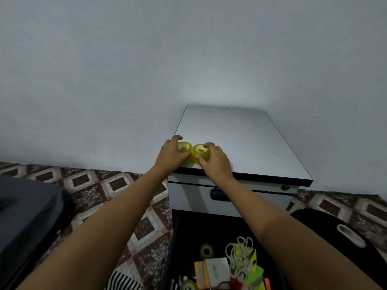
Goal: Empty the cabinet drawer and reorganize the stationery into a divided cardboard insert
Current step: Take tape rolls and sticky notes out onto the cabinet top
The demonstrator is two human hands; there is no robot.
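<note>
Yellow tape: left roll (184, 147) and right roll (201, 151) lay flat, holes up, touching, at cabinet top (240, 139) front-left corner | left hand (172, 155) gripped left roll | right hand (215, 162) gripped right roll | drawer (199, 227) stood open below both wrists, stationery (240, 260) inside

On the front left corner of the grey-topped white cabinet (240, 141), the left hand (172, 153) grips a yellowish translucent tape roll (184, 147). The right hand (216, 162) grips a second yellowish tape roll (201, 151), which touches the first. Below, the open black drawer (209, 227) holds white-handled scissors (240, 251).
</note>
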